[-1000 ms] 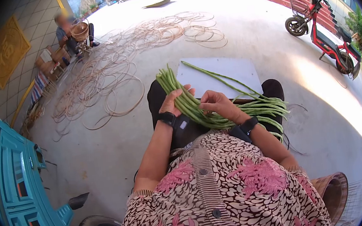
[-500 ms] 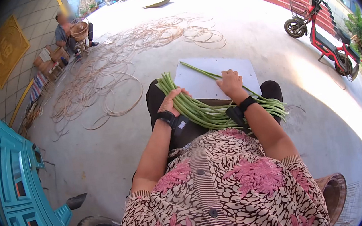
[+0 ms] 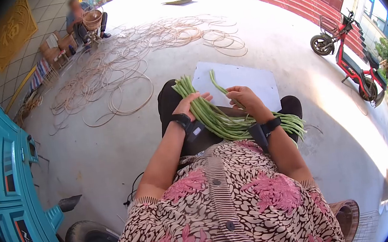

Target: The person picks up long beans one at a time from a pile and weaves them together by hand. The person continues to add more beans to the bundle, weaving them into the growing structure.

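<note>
A thick bunch of long green beans [image 3: 216,121] lies across my lap, tips fanned at the upper left and ends spreading to the right. My left hand [image 3: 191,106] grips it near the upper left end, with fingertips showing past its far side. My right hand [image 3: 245,100] pinches a single long bean [image 3: 216,82] just beyond the bunch. The upper end of that bean sticks up and curves left over a white board [image 3: 254,80]; its lower part is hidden by my hand.
Coils of thin cane [image 3: 126,76] spread over the concrete ahead. Beyond them sits a person [image 3: 78,22] with a woven basket [image 3: 92,19]. A turquoise vehicle [image 3: 7,166] stands at left, a red electric bike [image 3: 349,58] at right. A wicker basket [image 3: 349,215] is behind my right side.
My right hand has drawn back slightly toward me along the single bean, whose tip now stands curved instead of lying straight across the board. My left hand stays on the bunch. The view has shifted a little.
</note>
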